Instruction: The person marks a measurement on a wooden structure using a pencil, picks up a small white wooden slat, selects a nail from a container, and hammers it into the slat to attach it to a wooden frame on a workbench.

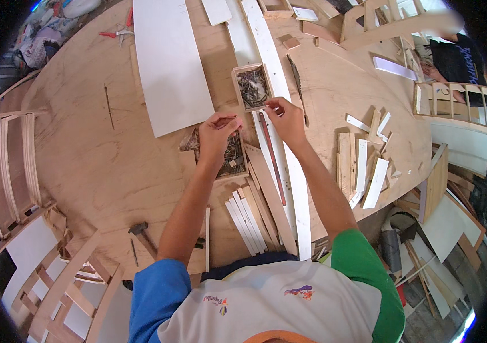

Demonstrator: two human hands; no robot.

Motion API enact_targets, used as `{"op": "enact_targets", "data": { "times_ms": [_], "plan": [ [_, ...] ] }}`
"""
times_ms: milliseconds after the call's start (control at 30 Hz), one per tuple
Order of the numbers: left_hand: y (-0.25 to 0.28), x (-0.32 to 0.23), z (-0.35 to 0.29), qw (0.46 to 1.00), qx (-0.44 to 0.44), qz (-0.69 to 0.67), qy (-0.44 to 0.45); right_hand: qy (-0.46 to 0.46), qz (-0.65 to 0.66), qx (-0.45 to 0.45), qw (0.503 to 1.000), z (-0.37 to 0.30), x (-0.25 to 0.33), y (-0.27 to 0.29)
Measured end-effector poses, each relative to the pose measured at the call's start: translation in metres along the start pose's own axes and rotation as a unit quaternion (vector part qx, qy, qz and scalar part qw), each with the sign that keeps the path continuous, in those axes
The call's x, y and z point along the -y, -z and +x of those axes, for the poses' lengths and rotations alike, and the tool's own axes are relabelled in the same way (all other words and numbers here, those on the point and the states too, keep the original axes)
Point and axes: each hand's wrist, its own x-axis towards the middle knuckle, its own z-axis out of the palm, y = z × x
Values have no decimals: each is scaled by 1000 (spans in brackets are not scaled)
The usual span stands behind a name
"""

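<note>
My left hand (217, 132) is above a wooden box of nails (233, 176), thumb and fingertips pinched together. Whatever they hold is too small to make out. My right hand (288, 119) is at the near right corner of a second, smaller wooden box (235, 86), which also has small metal pieces like nails in it. Its fingertips are pinched too, and I cannot tell what is in them. Just below those fingertips, a long thin reddish-brown bar (273, 163) lies along white boards. A large white panel (170, 63) lies to the left of the boxes.
A hammer (142, 237) lies near the table's front edge, and red-handled pliers (120, 34) at the far left. White strips (246, 223) lie between my forearms. Wood offcuts (362, 166) are piled on the right. Another person's arm (435, 73) shows at the far right.
</note>
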Motion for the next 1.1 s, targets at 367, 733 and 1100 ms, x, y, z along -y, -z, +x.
{"op": "enact_targets", "data": {
  "times_ms": [367, 733, 1100],
  "plan": [
    [-3, 6, 33, 1000, 7, -9, 12, 169, -211, -75, 960, 33, -20, -10],
    [0, 15, 34, 999, 15, -35, 5, 201, -298, 89, 929, 33, -11, -23],
    [7, 22, 35, 999, 13, -29, 13, 155, -280, -13, 947, 46, -28, -21]
  ]
}}
